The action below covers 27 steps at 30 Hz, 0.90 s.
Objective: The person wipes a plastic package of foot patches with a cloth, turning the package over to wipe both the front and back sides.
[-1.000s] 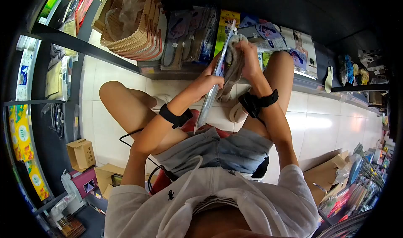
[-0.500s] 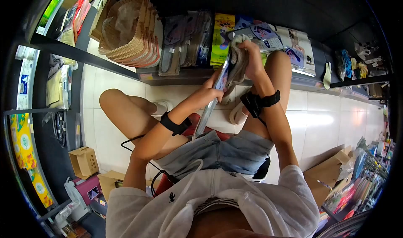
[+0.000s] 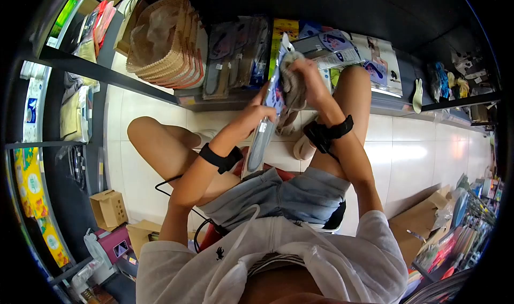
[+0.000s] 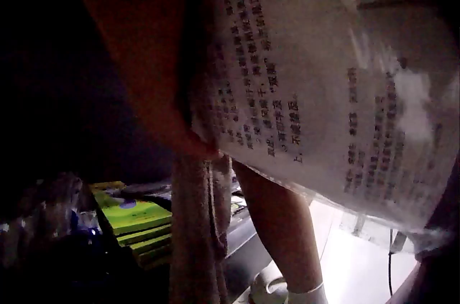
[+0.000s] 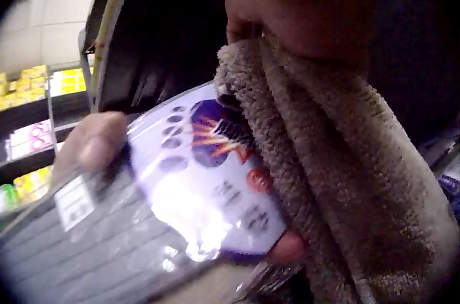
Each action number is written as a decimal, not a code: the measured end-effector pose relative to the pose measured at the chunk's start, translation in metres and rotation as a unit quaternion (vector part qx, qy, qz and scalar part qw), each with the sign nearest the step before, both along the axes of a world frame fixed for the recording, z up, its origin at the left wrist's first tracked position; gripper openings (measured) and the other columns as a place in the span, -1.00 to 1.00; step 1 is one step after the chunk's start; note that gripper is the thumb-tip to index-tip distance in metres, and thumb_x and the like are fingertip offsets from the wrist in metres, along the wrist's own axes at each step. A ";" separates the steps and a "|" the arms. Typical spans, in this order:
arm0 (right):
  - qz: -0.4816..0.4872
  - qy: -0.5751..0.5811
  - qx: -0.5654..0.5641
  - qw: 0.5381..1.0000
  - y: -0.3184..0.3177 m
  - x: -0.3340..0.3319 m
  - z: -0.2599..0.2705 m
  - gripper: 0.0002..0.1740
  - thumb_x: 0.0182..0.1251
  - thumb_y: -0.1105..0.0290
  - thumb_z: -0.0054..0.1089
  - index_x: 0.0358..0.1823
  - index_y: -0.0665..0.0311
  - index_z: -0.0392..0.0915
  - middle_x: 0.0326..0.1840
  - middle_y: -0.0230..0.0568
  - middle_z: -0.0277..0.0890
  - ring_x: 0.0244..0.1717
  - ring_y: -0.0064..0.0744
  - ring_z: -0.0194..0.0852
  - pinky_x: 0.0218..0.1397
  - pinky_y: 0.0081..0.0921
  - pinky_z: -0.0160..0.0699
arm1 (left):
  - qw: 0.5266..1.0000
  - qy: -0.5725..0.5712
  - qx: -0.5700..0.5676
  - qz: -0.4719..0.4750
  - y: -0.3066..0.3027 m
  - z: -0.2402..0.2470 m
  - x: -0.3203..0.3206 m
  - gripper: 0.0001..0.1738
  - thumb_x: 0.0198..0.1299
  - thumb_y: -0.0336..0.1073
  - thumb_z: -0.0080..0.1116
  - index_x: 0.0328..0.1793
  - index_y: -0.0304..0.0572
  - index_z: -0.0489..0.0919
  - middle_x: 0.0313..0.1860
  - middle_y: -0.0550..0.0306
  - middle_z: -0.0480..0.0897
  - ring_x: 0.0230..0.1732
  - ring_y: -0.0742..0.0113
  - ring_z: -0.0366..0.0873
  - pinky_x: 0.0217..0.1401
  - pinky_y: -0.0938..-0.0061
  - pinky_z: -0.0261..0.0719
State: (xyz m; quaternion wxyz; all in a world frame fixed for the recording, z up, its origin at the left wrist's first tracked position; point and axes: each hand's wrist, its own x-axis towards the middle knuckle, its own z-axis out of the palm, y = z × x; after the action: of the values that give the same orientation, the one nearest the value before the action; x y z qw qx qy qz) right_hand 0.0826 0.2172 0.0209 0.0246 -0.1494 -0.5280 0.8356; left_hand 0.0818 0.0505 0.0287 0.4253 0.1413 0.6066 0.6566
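Note:
My left hand [image 3: 256,115] grips a clear-wrapped insole pack [image 3: 260,146] by its side, thumb over the front. In the right wrist view, the pack [image 5: 208,174] shows a ribbed grey insole, a white price sticker and a purple footprint card. Printed text covers its back [image 4: 302,95] in the left wrist view. My right hand [image 3: 311,81] holds a fluffy grey-brown cloth [image 3: 293,89] bunched at the pack's upper end. The cloth [image 5: 352,167] hangs in folds and overlaps the card's edge in the right wrist view.
Ahead, a low dark shelf holds nested woven baskets [image 3: 166,52], more wrapped insoles [image 3: 219,57], yellow-green packs [image 3: 279,33] and a flat pack [image 3: 337,41]. My knees flank the work. Cardboard boxes [image 3: 108,208] stand at left, with another carton [image 3: 420,223] at right.
The pack has turned from nearly edge-on, so its front shows more to the head camera, and its top has swung left. The right hand and cloth have shifted slightly left and down.

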 end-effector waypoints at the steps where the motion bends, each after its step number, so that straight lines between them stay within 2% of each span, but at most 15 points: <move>1: 0.025 0.005 0.034 0.999 -0.007 0.001 -0.004 -0.85 -0.09 0.41 0.01 -0.60 0.38 0.39 -0.58 -0.31 0.34 -0.59 -0.56 0.26 -0.48 -0.61 0.26 | 1.000 -0.001 -0.001 0.001 -0.002 -0.001 -0.003 -0.22 -0.38 -0.55 -0.15 0.19 -0.17 0.10 -0.16 0.04 0.39 -0.24 0.30 0.37 -0.20 0.50 0.38; 3: 0.022 -0.019 0.031 0.999 -0.011 0.000 -0.004 -0.86 -0.10 0.41 0.01 -0.63 0.37 0.39 -0.59 -0.33 0.32 -0.57 -0.57 0.23 -0.47 -0.63 0.22 | 0.999 -0.025 -0.021 0.024 -0.004 -0.002 -0.007 -0.24 -0.40 -0.55 -0.16 0.16 -0.19 0.15 -0.23 0.05 0.42 -0.28 0.32 0.38 -0.22 0.53 0.41; 4: 0.005 -0.003 0.008 1.000 -0.009 -0.001 -0.003 -0.86 -0.10 0.42 0.01 -0.64 0.37 0.38 -0.59 -0.33 0.32 -0.57 -0.57 0.23 -0.47 -0.62 0.23 | 0.999 -0.032 -0.010 0.005 -0.005 0.000 -0.007 -0.12 -0.36 -0.51 -0.16 0.29 -0.11 -0.02 -0.18 0.11 0.28 -0.27 0.38 0.32 -0.27 0.63 0.32; 5: -0.013 0.014 -0.014 1.000 -0.006 -0.003 -0.002 -0.86 -0.11 0.42 0.01 -0.65 0.36 0.38 -0.59 -0.33 0.32 -0.57 -0.57 0.22 -0.47 -0.61 0.23 | 0.999 -0.031 -0.012 0.003 -0.004 0.003 -0.005 -0.12 -0.36 -0.51 -0.16 0.29 -0.11 -0.02 -0.18 0.11 0.28 -0.27 0.38 0.32 -0.27 0.63 0.32; 6: -0.037 -0.018 -0.070 0.997 -0.004 -0.007 -0.001 -0.87 -0.11 0.43 -0.01 -0.64 0.37 0.37 -0.59 -0.32 0.33 -0.58 -0.55 0.24 -0.47 -0.59 0.25 | 0.999 -0.029 0.012 -0.007 -0.003 0.004 -0.002 -0.11 -0.36 -0.51 -0.16 0.30 -0.11 -0.04 -0.16 0.10 0.29 -0.21 0.36 0.34 -0.27 0.62 0.32; 8: -0.045 -0.040 -0.080 0.995 0.007 -0.007 0.005 -0.87 -0.09 0.43 -0.03 -0.60 0.38 0.37 -0.59 -0.30 0.34 -0.57 -0.51 0.29 -0.46 -0.58 0.29 | 0.999 -0.014 0.021 -0.047 -0.003 0.012 -0.001 -0.08 -0.38 -0.53 -0.17 0.32 -0.10 -0.08 -0.08 0.06 0.30 -0.07 0.30 0.35 -0.25 0.62 0.34; 9: -0.049 -0.037 -0.080 0.995 0.011 -0.007 0.005 -0.87 -0.08 0.43 -0.04 -0.59 0.38 0.38 -0.59 -0.30 0.34 -0.57 -0.50 0.31 -0.46 -0.57 0.31 | 0.998 -0.015 0.022 -0.048 -0.002 0.012 0.000 -0.08 -0.38 -0.53 -0.17 0.32 -0.10 -0.08 -0.08 0.06 0.30 -0.07 0.30 0.35 -0.25 0.62 0.34; 12: -0.048 -0.011 -0.038 0.998 0.004 -0.004 0.004 -0.86 -0.06 0.42 -0.04 -0.57 0.38 0.39 -0.57 -0.30 0.36 -0.56 -0.51 0.31 -0.45 -0.60 0.32 | 0.997 -0.032 0.059 -0.029 -0.003 0.009 -0.001 -0.11 -0.39 -0.53 -0.18 0.29 -0.12 -0.02 -0.11 0.06 0.31 -0.12 0.28 0.37 -0.25 0.59 0.40; 14: 0.007 -0.006 0.028 1.000 -0.002 -0.002 -0.007 -0.84 -0.06 0.42 -0.01 -0.54 0.40 0.42 -0.54 -0.30 0.39 -0.56 -0.54 0.31 -0.47 -0.63 0.30 | 0.991 -0.109 0.083 -0.009 -0.008 0.001 -0.011 -0.16 -0.40 -0.52 -0.19 0.24 -0.14 0.06 -0.14 0.06 0.33 -0.15 0.26 0.39 -0.23 0.50 0.46; 15: 0.030 -0.014 0.054 0.998 -0.009 0.000 -0.007 -0.84 -0.07 0.42 0.01 -0.53 0.41 0.42 -0.54 -0.30 0.40 -0.56 -0.55 0.31 -0.47 -0.64 0.29 | 0.993 -0.097 0.052 0.039 -0.009 0.003 -0.013 -0.31 -0.46 -0.54 -0.22 0.05 -0.31 0.21 -0.19 -0.08 0.42 -0.13 0.06 0.44 -0.12 0.24 0.48; 17: 0.036 -0.019 0.043 0.998 -0.016 0.003 -0.002 -0.85 -0.09 0.42 0.03 -0.55 0.40 0.42 -0.56 -0.31 0.38 -0.56 -0.56 0.29 -0.49 -0.64 0.28 | 0.993 -0.089 0.063 0.040 -0.011 0.002 -0.017 -0.32 -0.48 -0.55 -0.24 0.02 -0.35 0.23 -0.21 -0.09 0.42 -0.19 0.03 0.47 -0.12 0.24 0.48; 21: -0.054 -0.022 -0.045 0.997 0.001 -0.009 -0.006 -0.83 -0.08 0.40 -0.02 -0.65 0.38 0.38 -0.60 -0.31 0.35 -0.57 -0.54 0.29 -0.48 -0.58 0.27 | 0.991 -0.079 0.103 0.036 -0.006 0.011 -0.010 -0.28 -0.49 -0.53 -0.24 0.06 -0.37 0.21 -0.18 -0.15 0.44 -0.23 0.03 0.48 -0.11 0.29 0.47; 23: -0.061 -0.024 -0.098 0.993 0.012 -0.013 -0.006 -0.82 -0.07 0.40 -0.02 -0.66 0.39 0.38 -0.61 -0.31 0.34 -0.55 -0.55 0.30 -0.48 -0.57 0.28 | 0.992 -0.088 0.093 -0.017 -0.006 0.016 -0.007 -0.23 -0.50 -0.50 -0.23 0.11 -0.37 0.19 -0.12 -0.20 0.44 -0.20 0.04 0.47 -0.11 0.33 0.47; 27: -0.046 -0.036 -0.048 0.997 0.004 -0.003 0.003 -0.82 -0.06 0.40 -0.03 -0.63 0.39 0.40 -0.58 -0.29 0.36 -0.53 -0.54 0.32 -0.48 -0.56 0.30 | 0.990 -0.101 0.101 -0.013 -0.009 0.016 -0.011 -0.24 -0.49 -0.47 -0.21 0.09 -0.42 0.21 -0.12 -0.26 0.44 -0.20 0.02 0.48 -0.09 0.34 0.46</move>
State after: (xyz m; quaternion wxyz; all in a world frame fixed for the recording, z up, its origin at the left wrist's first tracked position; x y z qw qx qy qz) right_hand 0.0794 0.2213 0.0242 0.0369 -0.2052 -0.4801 0.8521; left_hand 0.0705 0.0418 0.0447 0.4762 0.1243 0.4888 0.7203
